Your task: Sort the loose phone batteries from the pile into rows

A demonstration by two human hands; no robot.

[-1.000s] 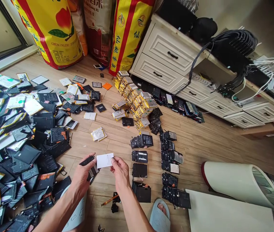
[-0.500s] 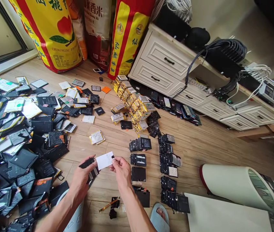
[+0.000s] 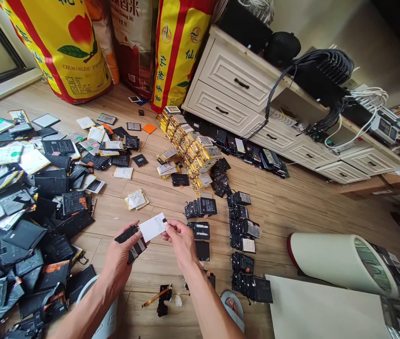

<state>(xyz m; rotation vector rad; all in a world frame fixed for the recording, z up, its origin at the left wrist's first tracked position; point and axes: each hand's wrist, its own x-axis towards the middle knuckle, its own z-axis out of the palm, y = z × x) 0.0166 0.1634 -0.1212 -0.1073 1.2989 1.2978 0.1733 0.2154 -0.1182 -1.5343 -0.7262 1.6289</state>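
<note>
My left hand [image 3: 119,252] is closed around a few black phone batteries [image 3: 137,250], one with pale stripes across it. My right hand [image 3: 181,241] pinches a flat white phone battery [image 3: 152,228] near its small black tab. The white battery's other end meets the fingers and batteries of my left hand. Below the hands, on the wooden floor, lie a gold-brown flex strip [image 3: 156,296] and black scraps [image 3: 164,301]. Just right of my right hand stand rows of black batteries [image 3: 200,207].
A large loose heap of batteries [image 3: 48,181] spreads over the left floor. Gold-edged batteries [image 3: 189,146] stand in a long row before the white drawer cabinet [image 3: 237,87]. Yellow rice sacks [image 3: 80,61] stand behind. A cream cylinder [image 3: 327,256] and pale board [image 3: 320,306] lie right.
The view has shifted slightly. Both hands keep their holds; the white battery is tilted a little more, and more of the striped black battery shows in my left hand.
</note>
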